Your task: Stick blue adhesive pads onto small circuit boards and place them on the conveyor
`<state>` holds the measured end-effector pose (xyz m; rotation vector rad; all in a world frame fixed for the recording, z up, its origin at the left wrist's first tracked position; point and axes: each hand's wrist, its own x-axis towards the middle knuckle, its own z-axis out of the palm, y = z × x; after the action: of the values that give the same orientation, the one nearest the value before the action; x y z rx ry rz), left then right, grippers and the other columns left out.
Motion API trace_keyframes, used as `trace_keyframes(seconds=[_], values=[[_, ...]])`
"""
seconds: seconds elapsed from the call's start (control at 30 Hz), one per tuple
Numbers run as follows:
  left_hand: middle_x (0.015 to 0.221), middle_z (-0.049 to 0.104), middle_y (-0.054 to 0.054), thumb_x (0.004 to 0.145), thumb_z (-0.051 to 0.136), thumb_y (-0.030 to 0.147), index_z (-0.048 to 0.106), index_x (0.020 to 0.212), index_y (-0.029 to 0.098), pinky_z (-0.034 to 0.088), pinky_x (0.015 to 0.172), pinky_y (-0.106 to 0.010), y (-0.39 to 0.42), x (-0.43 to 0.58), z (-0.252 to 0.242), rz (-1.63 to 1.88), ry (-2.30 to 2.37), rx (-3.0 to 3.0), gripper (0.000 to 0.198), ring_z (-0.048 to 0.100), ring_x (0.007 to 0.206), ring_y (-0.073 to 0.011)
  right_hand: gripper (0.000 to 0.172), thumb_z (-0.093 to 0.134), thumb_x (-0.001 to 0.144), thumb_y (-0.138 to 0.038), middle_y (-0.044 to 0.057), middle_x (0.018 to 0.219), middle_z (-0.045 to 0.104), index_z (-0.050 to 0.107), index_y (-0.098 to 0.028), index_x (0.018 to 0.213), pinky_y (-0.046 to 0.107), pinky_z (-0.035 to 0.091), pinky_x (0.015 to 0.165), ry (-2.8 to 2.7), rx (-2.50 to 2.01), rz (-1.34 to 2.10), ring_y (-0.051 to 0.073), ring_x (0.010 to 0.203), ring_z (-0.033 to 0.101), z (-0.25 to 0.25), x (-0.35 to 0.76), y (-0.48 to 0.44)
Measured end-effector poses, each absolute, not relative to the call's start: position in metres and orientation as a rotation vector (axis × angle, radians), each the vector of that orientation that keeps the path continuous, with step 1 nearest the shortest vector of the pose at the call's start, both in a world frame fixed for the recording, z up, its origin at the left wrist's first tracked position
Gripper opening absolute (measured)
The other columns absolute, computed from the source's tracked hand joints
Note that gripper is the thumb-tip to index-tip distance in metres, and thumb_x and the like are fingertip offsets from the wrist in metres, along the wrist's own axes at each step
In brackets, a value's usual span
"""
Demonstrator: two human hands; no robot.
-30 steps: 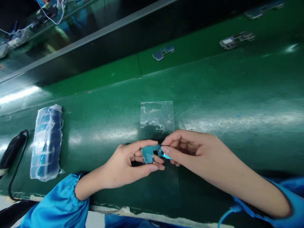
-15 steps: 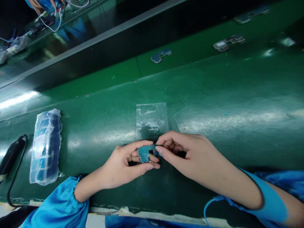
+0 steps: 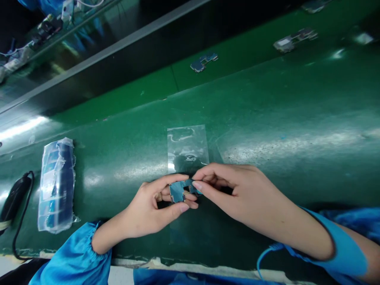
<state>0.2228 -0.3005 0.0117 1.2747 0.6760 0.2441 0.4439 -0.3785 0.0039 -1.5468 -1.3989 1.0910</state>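
A small blue circuit board point(image 3: 177, 191) is held above the green bench, near its front edge. My left hand point(image 3: 157, 204) grips the board's left part, fingers behind and along its edges, thumb at the lower edge. The thumb and index finger of my right hand point(image 3: 228, 188) pinch the board's right end. Just beyond my hands lies a clear plastic sheet point(image 3: 187, 144), its near part hidden by them.
At the left lies a plastic-wrapped blue pack point(image 3: 57, 185), beside a black handheld tool point(image 3: 14, 198) with a cable. Farther back are a blue board point(image 3: 203, 62) and a board with a pale patch point(image 3: 293, 40). Cables and equipment point(image 3: 44, 29) stand at the upper left.
The view has shifted slightly, so the far boards appear higher. Both hands keep their hold on the board, almost unchanged. The person's hands at the upper left are no longer visible.
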Motion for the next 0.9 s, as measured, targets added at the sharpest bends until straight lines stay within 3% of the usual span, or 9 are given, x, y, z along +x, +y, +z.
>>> trace_keyframes(seconds=[0.17,0.4,0.6,0.77,0.9], values=[[0.109,0.085,-0.011,0.103,0.069,0.024,0.066,0.129,0.014,0.068,0.093,-0.029,-0.3037,0.2266,0.0145,0.321,0.709,1.304,0.028,0.083,0.100,-0.0220,0.019,0.059,0.102,-0.016,-0.006,0.080,0.075,0.071,-0.026,0.092,0.024,0.048,0.055,-1.452,-1.501,1.047,0.011,0.065,0.069,0.0009,0.4403,-0.3826],[0.096,0.085,-0.009,0.106,0.064,0.026,0.070,0.127,0.014,0.066,0.063,-0.021,-0.3048,0.2294,0.0190,0.251,0.820,1.452,0.025,0.084,0.089,-0.0226,0.023,0.056,0.103,-0.017,-0.005,0.080,0.075,0.072,-0.027,0.088,0.027,0.046,0.051,-1.417,-1.475,1.085,0.013,0.061,0.067,0.0007,0.4395,-0.3839],[0.095,0.085,-0.007,0.105,0.063,0.024,0.072,0.125,0.014,0.067,0.061,-0.022,-0.3033,0.2311,0.0204,0.245,0.828,1.448,0.024,0.084,0.088,-0.0235,0.022,0.060,0.103,-0.019,-0.006,0.077,0.074,0.074,-0.029,0.089,0.026,0.045,0.049,-1.340,-1.455,1.133,0.013,0.056,0.064,-0.0048,0.4389,-0.3882],[0.094,0.085,-0.007,0.105,0.064,0.022,0.071,0.125,0.014,0.066,0.058,-0.019,-0.3025,0.2312,0.0198,0.271,0.810,1.448,0.024,0.084,0.087,-0.0222,0.019,0.057,0.103,-0.018,-0.004,0.081,0.076,0.070,-0.027,0.091,0.026,0.049,0.053,-1.466,-1.485,1.018,0.013,0.062,0.069,-0.0004,0.4400,-0.3842],[0.096,0.085,-0.008,0.105,0.063,0.023,0.071,0.125,0.014,0.069,0.070,-0.024,-0.3026,0.2313,0.0201,0.253,0.820,1.417,0.023,0.084,0.092,-0.0236,0.018,0.053,0.104,-0.016,-0.003,0.082,0.075,0.066,-0.026,0.096,0.026,0.054,0.061,-1.571,-1.481,0.894,0.014,0.063,0.069,0.0010,0.4399,-0.3846]])
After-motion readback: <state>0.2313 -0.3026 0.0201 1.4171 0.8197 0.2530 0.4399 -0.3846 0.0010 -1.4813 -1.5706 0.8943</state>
